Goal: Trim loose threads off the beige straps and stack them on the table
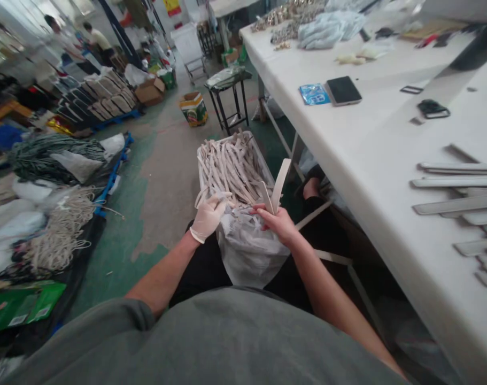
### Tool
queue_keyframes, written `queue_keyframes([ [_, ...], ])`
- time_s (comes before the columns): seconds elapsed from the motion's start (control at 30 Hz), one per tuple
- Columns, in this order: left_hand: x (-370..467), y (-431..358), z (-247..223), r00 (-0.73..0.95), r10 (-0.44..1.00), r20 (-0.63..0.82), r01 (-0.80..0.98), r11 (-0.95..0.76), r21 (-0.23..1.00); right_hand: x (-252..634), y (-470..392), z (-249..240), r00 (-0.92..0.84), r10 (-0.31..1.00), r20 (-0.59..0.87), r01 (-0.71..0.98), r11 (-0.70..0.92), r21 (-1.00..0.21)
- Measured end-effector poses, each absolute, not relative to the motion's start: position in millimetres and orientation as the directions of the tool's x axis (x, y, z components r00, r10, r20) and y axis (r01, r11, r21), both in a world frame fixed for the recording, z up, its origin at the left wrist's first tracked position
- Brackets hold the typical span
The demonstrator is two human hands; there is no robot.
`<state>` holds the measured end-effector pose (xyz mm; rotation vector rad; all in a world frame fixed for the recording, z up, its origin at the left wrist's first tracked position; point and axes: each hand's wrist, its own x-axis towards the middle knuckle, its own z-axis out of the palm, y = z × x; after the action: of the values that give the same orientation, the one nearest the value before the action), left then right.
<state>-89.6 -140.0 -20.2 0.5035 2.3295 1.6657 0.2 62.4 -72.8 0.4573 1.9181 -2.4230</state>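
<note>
A white bin [200, 167] full of pale fabric strips [229, 166] stands on the floor in front of my knees. My left hand [209, 214], in a thin white glove, is at the bin's near edge with its fingers closed; what they pinch is too small to make out. Bare, my right hand [278, 220] grips a pale strip [281, 179], bent so that two ends point up. A whitish translucent plastic bag [251, 246] lies over my lap below both hands.
The long white table [371, 139] on the right bears a phone [343, 90], a blue packet [314, 94] and several grey strips [460, 206]. Ahead stand a black stool [228, 88] and a carton [194, 109]. Rope bundles [56, 235] lie at left; two people are far back.
</note>
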Motion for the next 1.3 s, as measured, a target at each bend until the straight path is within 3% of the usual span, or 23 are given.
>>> queue_keyframes([
  [0.17,-74,-141,0,-0.893,0.443,0.081,0.18,0.186,0.966,12,25,-42,-0.969,0.112,-0.222,0.189,-0.254,-0.949],
  [0.33,-56,-150,2,-0.83,0.496,0.255,0.402,0.215,0.89,41,3,-28,-0.949,0.126,-0.288,0.208,-0.435,-0.876],
  [0.57,-34,-160,-7,-0.48,0.693,0.538,0.829,0.159,0.535,64,-14,-26,-0.927,-0.087,-0.364,0.313,-0.712,-0.628],
  [0.73,-25,-169,-12,-0.318,0.758,0.57,0.933,0.143,0.33,67,-14,-35,-0.874,-0.23,-0.429,0.397,-0.846,-0.357],
  [0.83,-21,-173,-14,-0.233,0.771,0.592,0.964,0.103,0.246,70,-14,-37,-0.831,-0.322,-0.453,0.479,-0.828,-0.291],
  [0.93,-20,-174,-16,-0.152,0.821,0.551,0.979,0.049,0.198,72,-14,-36,-0.835,-0.305,-0.457,0.49,-0.791,-0.368],
  [1.1,-26,-173,-20,-0.151,0.891,0.429,0.974,0.06,0.217,71,-12,-35,-0.876,-0.127,-0.466,0.411,-0.704,-0.58],
  [1.23,-22,-169,-29,-0.253,0.873,0.417,0.943,0.126,0.309,67,-9,-40,-0.878,0.022,-0.478,0.337,-0.68,-0.651],
  [1.3,-15,-167,-35,-0.384,0.824,0.416,0.881,0.193,0.432,65,-5,-42,-0.888,0.144,-0.437,0.277,-0.591,-0.757],
])
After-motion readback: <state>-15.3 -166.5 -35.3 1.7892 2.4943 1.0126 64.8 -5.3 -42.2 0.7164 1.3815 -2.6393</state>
